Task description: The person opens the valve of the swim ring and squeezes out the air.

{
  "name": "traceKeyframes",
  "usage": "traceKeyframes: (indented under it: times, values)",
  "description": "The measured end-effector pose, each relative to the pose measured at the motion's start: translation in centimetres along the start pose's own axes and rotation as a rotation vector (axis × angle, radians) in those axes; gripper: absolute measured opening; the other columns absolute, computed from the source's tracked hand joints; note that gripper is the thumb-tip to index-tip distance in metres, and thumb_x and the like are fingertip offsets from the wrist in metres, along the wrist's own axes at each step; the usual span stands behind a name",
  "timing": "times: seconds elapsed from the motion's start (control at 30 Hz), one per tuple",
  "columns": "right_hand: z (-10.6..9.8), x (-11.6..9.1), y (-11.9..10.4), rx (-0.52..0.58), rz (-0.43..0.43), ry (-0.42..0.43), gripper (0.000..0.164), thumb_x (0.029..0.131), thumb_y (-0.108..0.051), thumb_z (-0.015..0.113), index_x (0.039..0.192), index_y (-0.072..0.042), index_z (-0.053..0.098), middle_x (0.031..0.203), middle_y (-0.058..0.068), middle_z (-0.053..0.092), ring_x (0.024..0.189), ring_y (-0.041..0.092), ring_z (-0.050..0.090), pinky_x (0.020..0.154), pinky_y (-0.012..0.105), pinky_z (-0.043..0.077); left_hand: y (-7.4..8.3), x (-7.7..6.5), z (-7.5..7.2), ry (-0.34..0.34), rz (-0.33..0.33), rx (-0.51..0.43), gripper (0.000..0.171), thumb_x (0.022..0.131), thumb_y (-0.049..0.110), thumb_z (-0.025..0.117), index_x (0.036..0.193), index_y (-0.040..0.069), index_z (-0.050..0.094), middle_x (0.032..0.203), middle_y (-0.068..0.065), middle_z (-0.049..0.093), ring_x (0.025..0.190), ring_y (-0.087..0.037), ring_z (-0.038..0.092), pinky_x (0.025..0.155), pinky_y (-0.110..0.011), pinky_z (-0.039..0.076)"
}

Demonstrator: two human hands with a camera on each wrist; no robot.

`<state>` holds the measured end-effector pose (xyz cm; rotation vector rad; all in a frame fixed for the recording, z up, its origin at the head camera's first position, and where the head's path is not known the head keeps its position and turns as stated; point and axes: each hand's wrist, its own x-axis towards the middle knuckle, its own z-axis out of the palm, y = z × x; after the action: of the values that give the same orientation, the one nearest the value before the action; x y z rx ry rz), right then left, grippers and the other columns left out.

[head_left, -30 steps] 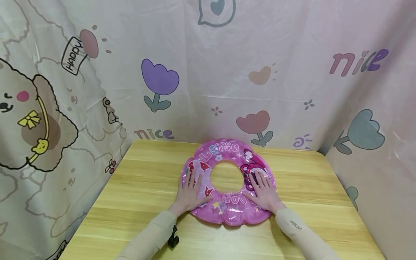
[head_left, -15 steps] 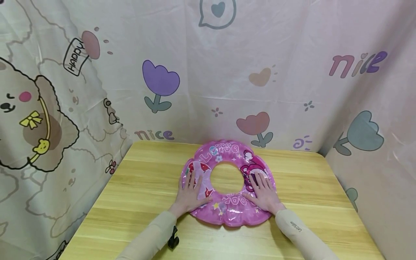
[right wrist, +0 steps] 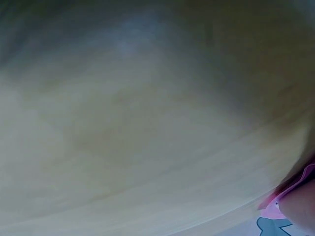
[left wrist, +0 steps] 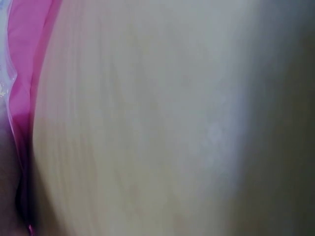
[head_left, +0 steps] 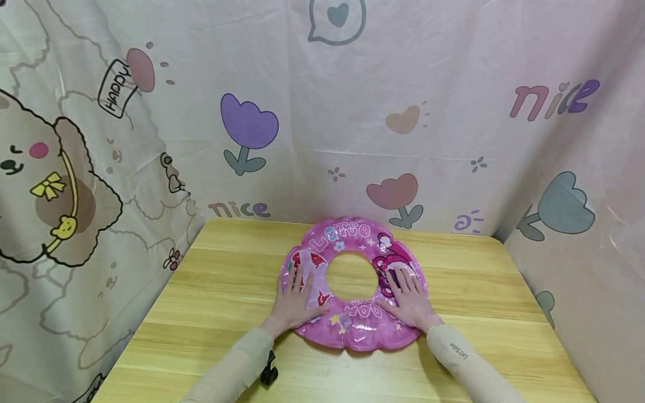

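A pink inflatable swim ring with cartoon prints and white lettering lies flat on the wooden table. My left hand rests on the ring's left side, fingers straight and spread over the strawberry print. On the opposite side my right hand lies palm down, its fingers extended across the bear print. Through the ring's round hole the table top shows. In the left wrist view a strip of the pink ring runs along the left edge. Only a small corner of the ring appears in the right wrist view.
Behind the table hangs a pale printed cloth, with more cloth on the left and right sides. A black strap or buckle hangs at the left wrist, close over the table. Beige sleeves cover both forearms.
The head view has shifted very slightly. Both hands and the swim ring stay where they were.
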<state>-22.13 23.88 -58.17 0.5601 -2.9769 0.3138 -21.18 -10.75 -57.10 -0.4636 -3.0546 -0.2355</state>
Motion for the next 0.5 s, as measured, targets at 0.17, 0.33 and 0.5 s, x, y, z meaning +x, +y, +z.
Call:
traceKeyframes:
  times: [0.17, 0.33, 0.5]
  values:
    - [-0.16, 0.01, -0.04, -0.009, 0.006, -0.008, 0.086, 0.095, -0.058, 0.055, 0.157, -0.002, 0.031, 0.166, 0.026, 0.019, 0.154, 0.047, 0.017, 0.126, 0.063, 0.013, -0.04, -0.03, 0.12, 0.001, 0.002, 0.002, 0.110, 0.083, 0.084, 0.047, 0.162, 0.012, 0.021, 0.170, -0.020, 0.010, 0.157, -0.044, 0.009, 0.123, -0.069, 0.009]
    - [-0.37, 0.08, -0.20, -0.011, 0.014, -0.022, 0.086, 0.095, -0.057, 0.055, 0.157, -0.003, 0.030, 0.166, 0.025, 0.019, 0.155, 0.045, 0.017, 0.126, 0.062, 0.013, -0.08, 0.05, 0.27, -0.004, 0.003, 0.012, 0.110, 0.083, 0.084, 0.047, 0.162, 0.012, 0.021, 0.170, -0.020, 0.010, 0.157, -0.044, 0.007, 0.123, -0.070, 0.008]
    - [-0.26, 0.04, -0.15, -0.012, 0.003, 0.004, 0.086, 0.094, -0.058, 0.056, 0.156, -0.003, 0.033, 0.165, 0.026, 0.022, 0.153, 0.046, 0.020, 0.125, 0.063, 0.015, 0.00, 0.05, 0.19, 0.001, 0.001, 0.012, 0.109, 0.083, 0.084, 0.046, 0.162, 0.013, 0.021, 0.170, -0.020, 0.010, 0.157, -0.044, 0.008, 0.123, -0.070, 0.009]
